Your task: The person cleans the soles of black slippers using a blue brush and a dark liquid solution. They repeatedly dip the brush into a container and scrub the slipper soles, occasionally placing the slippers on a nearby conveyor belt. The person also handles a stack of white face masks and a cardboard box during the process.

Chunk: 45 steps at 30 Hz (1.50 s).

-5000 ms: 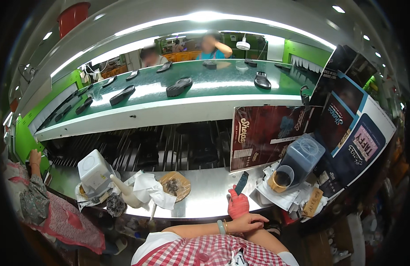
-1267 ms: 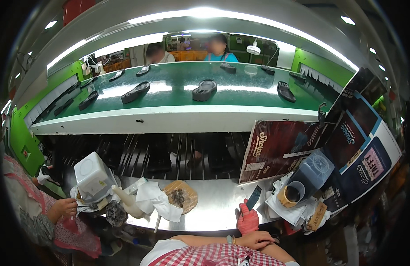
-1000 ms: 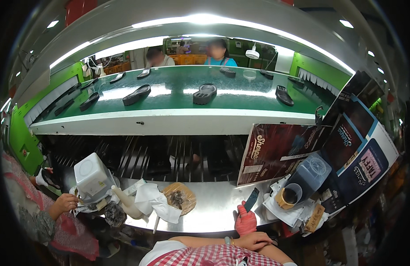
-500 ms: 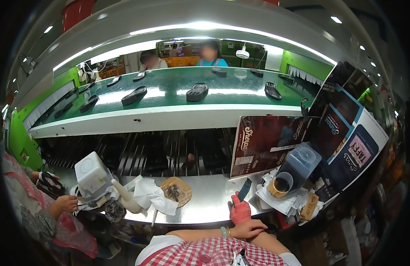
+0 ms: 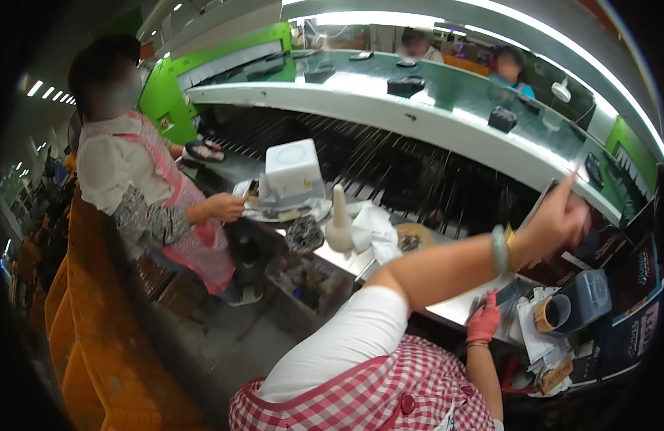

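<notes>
My left hand, bare with a jade bangle at the wrist, is raised before the conveyor's right part. Its index finger is stretched out and its outline smeared; nothing shows in it. Below, my right hand in a pink-red glove is closed at the bench's edge on a dark flat piece, whose exact kind I cannot make out. Black shoe soles lie spaced along the green conveyor belt, one sole left of my raised hand and another sole beyond it.
A translucent blue container and a cup stand right of my glove. Left along the bench are a pale bottle, white cloth and a white tub. A co-worker stands at the left near orange crates.
My left hand has lifted off my right forearm and reached up toward the belt, finger outstretched. The view has turned left, bringing the co-worker and orange crates into sight.
</notes>
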{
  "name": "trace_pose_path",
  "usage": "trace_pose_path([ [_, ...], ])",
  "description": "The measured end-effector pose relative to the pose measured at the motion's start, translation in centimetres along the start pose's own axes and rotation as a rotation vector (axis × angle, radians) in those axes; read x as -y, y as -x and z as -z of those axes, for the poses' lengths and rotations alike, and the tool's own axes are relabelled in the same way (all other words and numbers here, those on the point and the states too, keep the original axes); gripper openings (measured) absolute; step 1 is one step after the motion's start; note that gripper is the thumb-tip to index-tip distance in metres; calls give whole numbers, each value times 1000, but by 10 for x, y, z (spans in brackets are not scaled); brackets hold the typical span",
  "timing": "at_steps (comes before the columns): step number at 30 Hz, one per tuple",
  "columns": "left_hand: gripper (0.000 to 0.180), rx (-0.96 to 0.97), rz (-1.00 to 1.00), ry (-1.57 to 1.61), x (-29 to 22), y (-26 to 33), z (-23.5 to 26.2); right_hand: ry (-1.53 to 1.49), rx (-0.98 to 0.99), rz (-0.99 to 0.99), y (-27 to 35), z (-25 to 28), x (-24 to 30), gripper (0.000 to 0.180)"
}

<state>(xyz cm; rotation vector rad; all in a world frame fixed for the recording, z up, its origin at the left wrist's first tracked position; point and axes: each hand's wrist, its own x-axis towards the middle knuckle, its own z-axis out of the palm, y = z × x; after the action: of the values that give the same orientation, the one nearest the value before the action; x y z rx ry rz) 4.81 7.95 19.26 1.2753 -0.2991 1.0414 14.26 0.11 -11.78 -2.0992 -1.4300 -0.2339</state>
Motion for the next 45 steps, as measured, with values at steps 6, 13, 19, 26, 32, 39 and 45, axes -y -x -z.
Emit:
trace_pose_path([
  [6,59,17,-144,-111,-44,-24,-12,-114,-103,95,-4,6,13,36],
  [13,51,298,527,-359,111,154,16,231,-60,90,-8,-75,-59,44],
  [19,33,301,746,-428,145,219,45,-87,48,-71,-13,-28,-33,40],
  [26,36,139,928,-467,140,220,34,-86,8,114,-2,27,-7,61],
  [32,33,132,869,-374,156,222,32,-53,61,-43,-4,23,-16,40],
  [39,29,87,874,-405,162,222,19,-67,157,-50,-6,22,-27,55],
  [45,27,87,864,-394,161,223,19,-76,189,-51,-4,36,-25,70],
])
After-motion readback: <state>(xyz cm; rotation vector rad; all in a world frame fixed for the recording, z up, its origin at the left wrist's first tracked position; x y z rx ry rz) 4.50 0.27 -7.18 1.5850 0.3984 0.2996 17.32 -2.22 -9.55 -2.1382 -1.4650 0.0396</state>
